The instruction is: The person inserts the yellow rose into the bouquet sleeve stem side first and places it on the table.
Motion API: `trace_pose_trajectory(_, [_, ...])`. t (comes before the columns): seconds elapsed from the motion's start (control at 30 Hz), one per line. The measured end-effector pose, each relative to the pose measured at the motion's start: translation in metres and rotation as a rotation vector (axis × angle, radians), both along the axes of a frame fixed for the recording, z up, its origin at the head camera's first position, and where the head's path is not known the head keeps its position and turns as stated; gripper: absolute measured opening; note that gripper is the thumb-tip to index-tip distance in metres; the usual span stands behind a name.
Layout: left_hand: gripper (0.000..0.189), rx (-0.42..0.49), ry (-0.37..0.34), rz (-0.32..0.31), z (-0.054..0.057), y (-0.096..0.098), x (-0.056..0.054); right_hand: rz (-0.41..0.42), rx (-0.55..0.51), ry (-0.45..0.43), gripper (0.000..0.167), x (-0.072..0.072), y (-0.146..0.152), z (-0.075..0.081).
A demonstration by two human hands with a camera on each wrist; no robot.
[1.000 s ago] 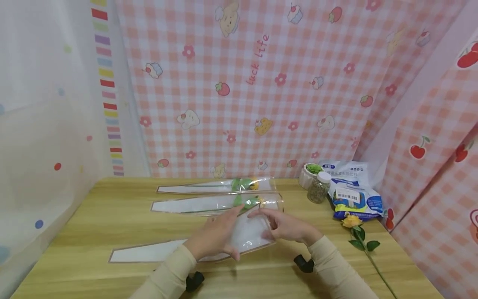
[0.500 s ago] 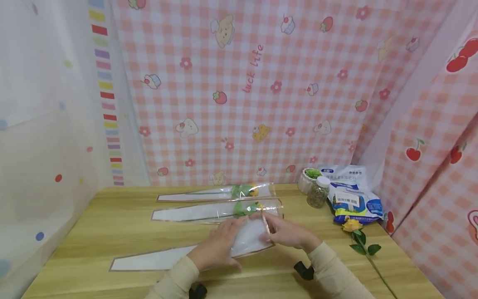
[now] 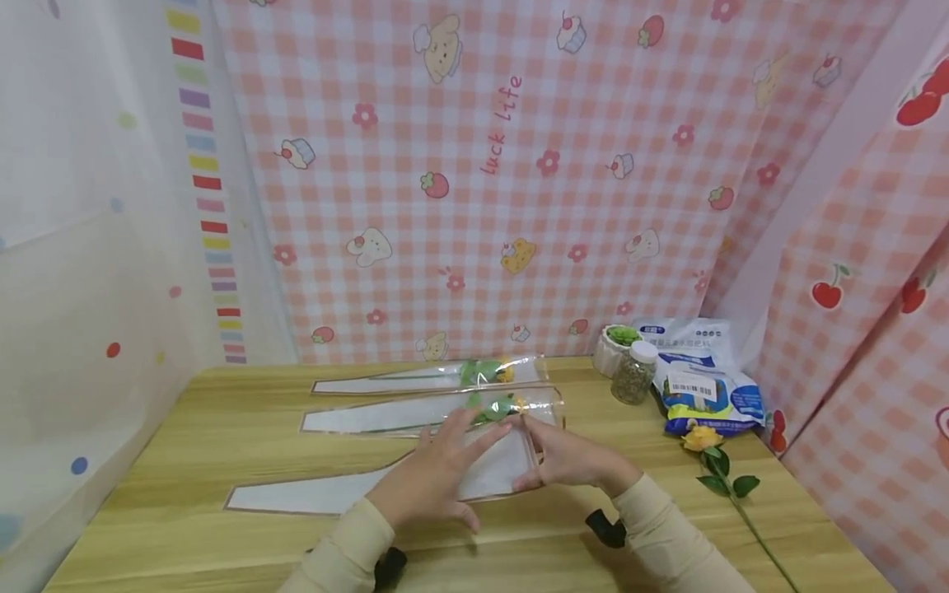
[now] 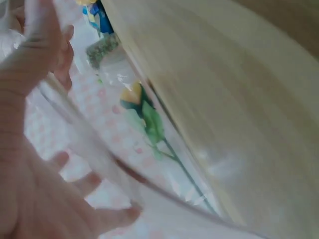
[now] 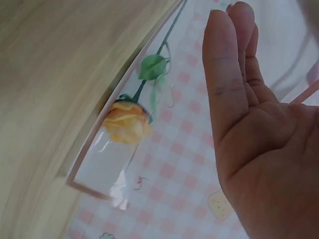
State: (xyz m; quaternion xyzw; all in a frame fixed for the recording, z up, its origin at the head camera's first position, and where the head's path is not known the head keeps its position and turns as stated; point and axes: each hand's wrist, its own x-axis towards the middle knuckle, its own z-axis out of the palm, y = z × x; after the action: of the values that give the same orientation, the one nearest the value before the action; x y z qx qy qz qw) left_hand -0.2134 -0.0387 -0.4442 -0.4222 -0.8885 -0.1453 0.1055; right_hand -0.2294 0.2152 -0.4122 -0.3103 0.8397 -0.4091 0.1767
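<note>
A clear flower sleeve with a white middle and brown-pink edging (image 3: pixel 504 465) lies crosswise before me, its narrow end to the left. My right hand (image 3: pixel 571 457) holds its wide end between thumb and fingers. Over the sleeve's middle is my left hand (image 3: pixel 426 478), fingers spread and thumb apart. The left wrist view shows that hand (image 4: pixel 30 184) beside the film, slightly blurred. Behind lie two more sleeves, a nearer one (image 3: pixel 341 420) and a farther one (image 3: pixel 363 385), each with a yellow rose inside. One such rose (image 5: pixel 127 122) shows beside my right hand in the right wrist view.
A loose yellow rose (image 3: pixel 700 439) with a long stem lies on the wooden table (image 3: pixel 185 461) at right. Behind it stand blue-and-white packets (image 3: pixel 712 403), a white-lidded jar (image 3: pixel 633 379) and a small potted plant (image 3: pixel 611 346). Checked cloth (image 3: pixel 400 214) hangs behind.
My left hand's fingers have spread and lifted a little from where they lay flatter on the sleeve half a second ago. The right hand stays at the wide end.
</note>
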Motion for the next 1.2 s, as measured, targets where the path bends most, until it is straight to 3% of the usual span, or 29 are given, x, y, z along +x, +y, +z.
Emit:
trace_pose_trajectory(0.1, [0.118,0.011,0.064,-0.096,0.005,0.006,0.003,0.019,0.003,0.015,0.092,0.004,-0.004,0.003])
trace_pose_trajectory(0.17, [0.106,0.016,0.068,-0.129,0.007,0.009,0.004,0.033,-0.001,0.025,0.089,0.005,-0.006,0.004])
trace_pose_trajectory(0.37, [0.086,0.004,0.013,-0.059,0.009,0.007,0.005,0.061,-0.082,-0.049,0.057,0.004,-0.010,0.005])
trace_pose_trajectory(0.57, [0.083,-0.046,-0.007,-0.008,0.008,0.001,0.002,0.078,-0.103,-0.078,0.045,0.000,-0.008,0.003])
trace_pose_trajectory(0.77, [0.082,-0.058,0.060,-0.013,0.006,-0.001,-0.001,0.031,-0.059,-0.104,0.037,0.000,-0.004,0.002])
trace_pose_trajectory(0.87, [0.088,-0.059,0.037,-0.005,0.005,-0.002,-0.001,0.010,-0.067,-0.119,0.032,-0.001,-0.004,0.003])
trace_pose_trajectory(1.0, [0.092,-0.076,0.020,-0.028,0.004,-0.002,-0.001,0.030,-0.109,-0.160,0.039,-0.003,-0.002,0.003])
trace_pose_trajectory(1.2, [0.078,-0.065,0.074,-0.094,0.003,0.000,-0.002,0.061,-0.135,-0.217,0.046,-0.006,0.003,-0.001])
